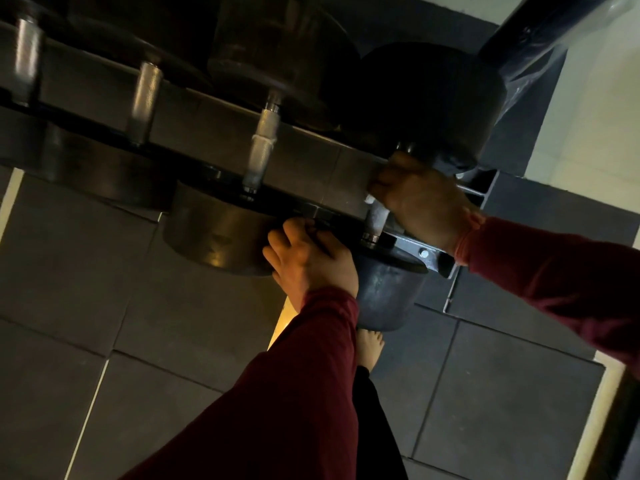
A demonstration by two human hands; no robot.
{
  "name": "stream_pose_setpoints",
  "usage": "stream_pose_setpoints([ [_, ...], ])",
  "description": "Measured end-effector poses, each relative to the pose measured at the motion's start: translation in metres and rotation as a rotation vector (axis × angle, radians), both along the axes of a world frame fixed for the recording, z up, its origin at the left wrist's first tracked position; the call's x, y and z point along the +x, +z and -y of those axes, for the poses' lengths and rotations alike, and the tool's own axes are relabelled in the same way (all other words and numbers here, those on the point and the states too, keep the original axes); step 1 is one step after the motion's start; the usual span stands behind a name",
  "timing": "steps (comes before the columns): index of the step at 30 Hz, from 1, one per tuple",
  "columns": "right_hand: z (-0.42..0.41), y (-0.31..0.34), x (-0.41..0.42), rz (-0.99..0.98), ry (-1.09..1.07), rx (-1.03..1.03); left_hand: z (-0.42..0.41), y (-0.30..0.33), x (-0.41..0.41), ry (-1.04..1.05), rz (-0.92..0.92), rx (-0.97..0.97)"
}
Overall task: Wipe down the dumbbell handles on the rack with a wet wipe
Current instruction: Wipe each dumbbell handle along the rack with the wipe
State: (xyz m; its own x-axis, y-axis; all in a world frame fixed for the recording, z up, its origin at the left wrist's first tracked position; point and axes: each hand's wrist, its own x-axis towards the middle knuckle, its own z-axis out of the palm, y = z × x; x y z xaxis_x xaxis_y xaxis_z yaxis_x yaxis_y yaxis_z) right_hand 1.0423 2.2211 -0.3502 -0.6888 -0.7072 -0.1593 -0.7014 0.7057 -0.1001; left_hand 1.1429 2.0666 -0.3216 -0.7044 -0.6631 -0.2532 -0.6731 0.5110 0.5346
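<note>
Several dumbbells lie side by side on a dark rack (433, 256), their knurled metal handles running across its rails. My right hand (420, 199) grips the handle (377, 216) of the rightmost dumbbell, fingers curled round it; a small white bit of wet wipe (370, 199) shows under the fingers. My left hand (308, 258) rests on the rack's front rail between two round weight heads, fingers curled over the edge. The neighbouring handle (261, 147) is bare, and two more handles (143, 98) lie further left.
Large black weight heads (429, 105) sit behind the rail and others (218, 233) hang in front. Grey rubber floor tiles (173, 323) lie below, with my bare foot (370, 348) under the rack. A black post wrapped in plastic (540, 26) stands top right.
</note>
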Motion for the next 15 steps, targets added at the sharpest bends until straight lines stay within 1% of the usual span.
stream_pose_setpoints([
  [3, 0.001, -0.005, 0.010, 0.180, 0.095, -0.043, 0.000, 0.000, -0.001, -0.008, 0.012, 0.000],
  [5, -0.002, -0.003, 0.008, 0.207, 0.152, -0.063, 0.000, 0.001, -0.001, -0.010, 0.023, -0.013],
  [7, -0.008, -0.002, 0.004, 0.155, 0.103, -0.101, 0.000, 0.001, 0.000, -0.018, 0.023, -0.025],
  [10, -0.015, 0.005, 0.009, -0.022, -0.066, -0.152, 0.001, -0.001, 0.000, -0.029, 0.029, -0.024],
  [12, -0.014, 0.008, 0.022, -0.096, -0.136, -0.116, 0.003, -0.003, -0.001, -0.039, 0.062, -0.023],
  [13, -0.014, 0.011, 0.031, -0.048, -0.163, -0.078, 0.003, -0.001, -0.001, -0.045, 0.086, -0.016],
  [15, -0.011, 0.022, 0.045, 0.209, -0.254, -0.009, 0.002, 0.006, -0.001, -0.065, 0.134, 0.010],
])
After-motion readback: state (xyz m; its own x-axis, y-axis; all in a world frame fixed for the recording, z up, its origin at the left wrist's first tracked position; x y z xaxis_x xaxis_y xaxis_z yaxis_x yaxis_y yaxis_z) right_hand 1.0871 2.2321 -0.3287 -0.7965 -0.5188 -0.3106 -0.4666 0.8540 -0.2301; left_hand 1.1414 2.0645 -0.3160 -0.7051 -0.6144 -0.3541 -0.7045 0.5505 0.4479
